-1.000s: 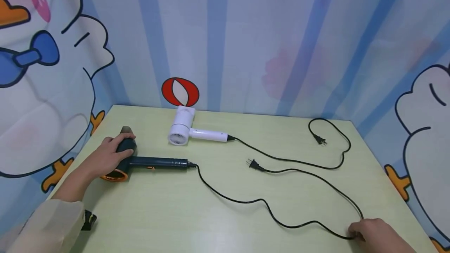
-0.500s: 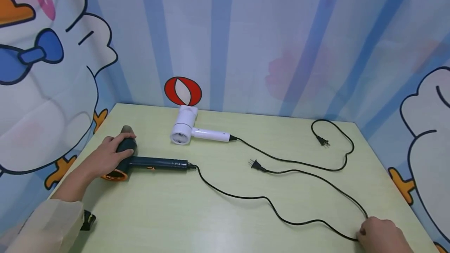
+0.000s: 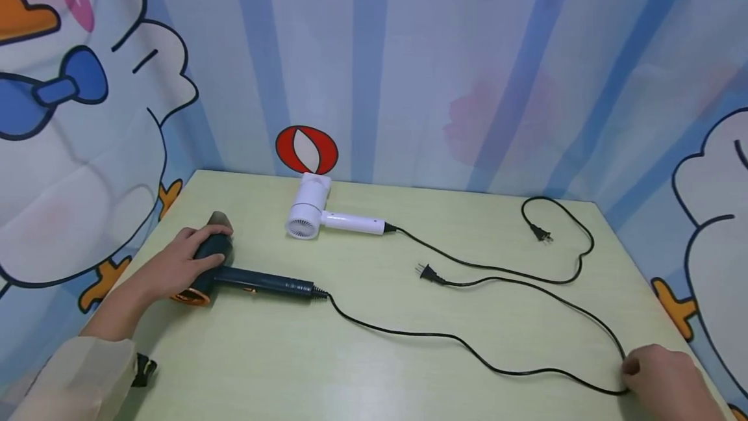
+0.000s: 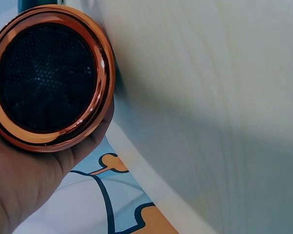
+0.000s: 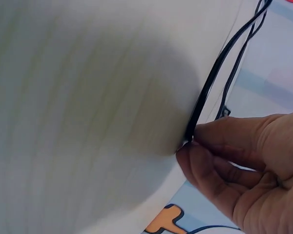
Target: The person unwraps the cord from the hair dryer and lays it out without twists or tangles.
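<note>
A dark hair dryer (image 3: pixel 265 280) with a copper-coloured ring lies at the left of the table, its handle toward the right. My left hand (image 3: pixel 178 266) grips its barrel from above, fingers on the far side and thumb on the near. In the left wrist view, the copper ring (image 4: pixel 105 73) frames a dark mesh grille. The dryer's black cord (image 3: pixel 409 332) runs to the right front, where my right hand (image 3: pixel 666 375) pinches it near the table edge. Seen from the right wrist, thumb and fingertips (image 5: pixel 185 158) close on the cord (image 5: pixel 202 95). That cord's plug (image 3: pixel 430 273) lies mid-table.
A white hair dryer (image 3: pixel 308 206) lies farther back, its cord (image 3: pixel 497 270) curving right to a plug (image 3: pixel 540 233). The pale table (image 3: pixel 327 369) meets a cartoon-printed curtain (image 3: pixel 409 70) behind and at both sides. A small black object (image 3: pixel 143 369) shows by the left sleeve.
My right hand has moved to the right, drawing the dark dryer's cord with it. The dark dryer's handle has swung slightly toward the front. My left hand keeps its grip.
</note>
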The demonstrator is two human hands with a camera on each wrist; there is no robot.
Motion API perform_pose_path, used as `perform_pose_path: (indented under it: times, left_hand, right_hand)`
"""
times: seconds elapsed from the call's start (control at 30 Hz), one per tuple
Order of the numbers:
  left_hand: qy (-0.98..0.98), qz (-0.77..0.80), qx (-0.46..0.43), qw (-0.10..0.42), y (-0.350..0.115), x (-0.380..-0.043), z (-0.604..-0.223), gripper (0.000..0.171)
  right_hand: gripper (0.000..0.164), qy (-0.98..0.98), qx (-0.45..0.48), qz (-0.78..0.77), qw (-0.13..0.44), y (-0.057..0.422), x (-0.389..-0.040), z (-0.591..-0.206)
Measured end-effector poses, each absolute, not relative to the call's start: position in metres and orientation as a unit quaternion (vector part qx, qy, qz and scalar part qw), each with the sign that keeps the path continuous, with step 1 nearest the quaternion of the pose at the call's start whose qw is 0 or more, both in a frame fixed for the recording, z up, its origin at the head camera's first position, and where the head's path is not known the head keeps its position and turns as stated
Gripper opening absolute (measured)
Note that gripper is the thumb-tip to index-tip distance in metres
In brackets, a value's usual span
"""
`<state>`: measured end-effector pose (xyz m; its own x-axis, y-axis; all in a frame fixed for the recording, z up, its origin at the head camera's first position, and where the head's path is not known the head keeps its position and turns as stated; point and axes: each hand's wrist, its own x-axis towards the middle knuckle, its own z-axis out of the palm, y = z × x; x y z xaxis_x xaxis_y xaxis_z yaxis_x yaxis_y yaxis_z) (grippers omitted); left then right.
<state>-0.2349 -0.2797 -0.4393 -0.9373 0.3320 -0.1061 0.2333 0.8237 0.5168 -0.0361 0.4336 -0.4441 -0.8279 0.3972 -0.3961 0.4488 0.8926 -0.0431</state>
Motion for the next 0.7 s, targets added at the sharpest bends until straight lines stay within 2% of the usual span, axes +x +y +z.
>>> perform_pose_path:
  times: [0.2,0.3,0.47,0.7]
  left_hand:
    - [0.947,0.263,0.154,0.102,-0.275,-0.226,-0.437,0.050]
    - [0.945,0.266,0.161,0.103,-0.274,-0.223,-0.436,0.049]
    - [0.944,0.266,0.168,0.103,-0.275,-0.220,-0.435,0.049]
    - [0.944,0.262,0.166,0.109,-0.279,-0.221,-0.436,0.051]
  right_hand:
    - [0.005,0.964,0.206,-0.060,0.160,0.449,-0.043,-0.450]
    - [0.012,0.968,0.193,-0.056,0.148,0.455,-0.044,-0.452]
    - [0.022,0.979,0.142,-0.042,0.141,0.460,-0.044,-0.456]
    - [0.023,0.987,0.069,-0.022,0.142,0.453,-0.048,-0.454]
